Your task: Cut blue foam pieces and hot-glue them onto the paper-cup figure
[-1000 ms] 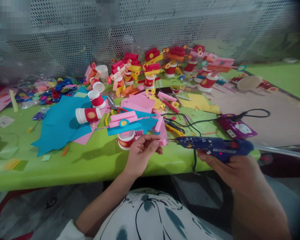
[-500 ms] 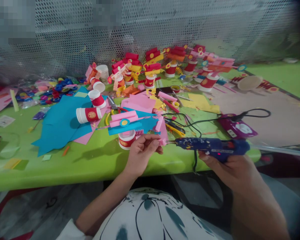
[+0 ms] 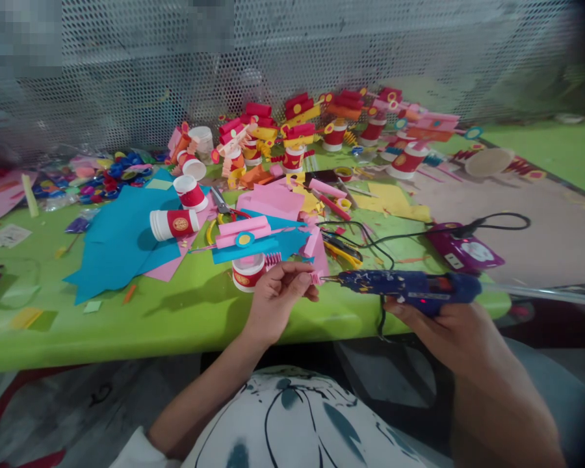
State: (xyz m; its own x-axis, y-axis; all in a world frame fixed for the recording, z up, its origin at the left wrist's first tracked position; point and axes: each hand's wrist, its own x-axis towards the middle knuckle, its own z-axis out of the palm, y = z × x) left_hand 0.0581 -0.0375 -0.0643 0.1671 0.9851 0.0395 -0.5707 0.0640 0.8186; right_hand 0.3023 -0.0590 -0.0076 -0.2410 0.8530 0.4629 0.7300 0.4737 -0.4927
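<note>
A small folded pink paper strip [image 3: 316, 277] is pinched between the fingers of my left hand [image 3: 283, 291]. My right hand [image 3: 441, 328] is wrapped round a dark blue hot glue gun [image 3: 409, 286], whose metal nozzle points left and meets the end of the strip, or nearly so. A clear glue stick [image 3: 541, 292] sticks out of the gun's back. Just behind my left hand stands a red and white paper cup [image 3: 247, 276] topped with pink paper rolls [image 3: 242, 232], a blue strip and a blue-yellow disc. A pleated pink strip [image 3: 273, 260] hangs beside that cup.
Several finished cup figures [image 3: 295, 156] line the back of the green table [image 3: 127, 335]. Blue paper sheets [image 3: 102, 240], loose cups [image 3: 175, 224], scissors [image 3: 219, 200] and a yellow cutter [image 3: 344, 250] lie around. A purple power box [image 3: 465, 247] with a black cable sits at right.
Both hands hold almost the same pose. The glue gun has shifted very slightly left, its nozzle staying at the pink strip; the view has moved a touch.
</note>
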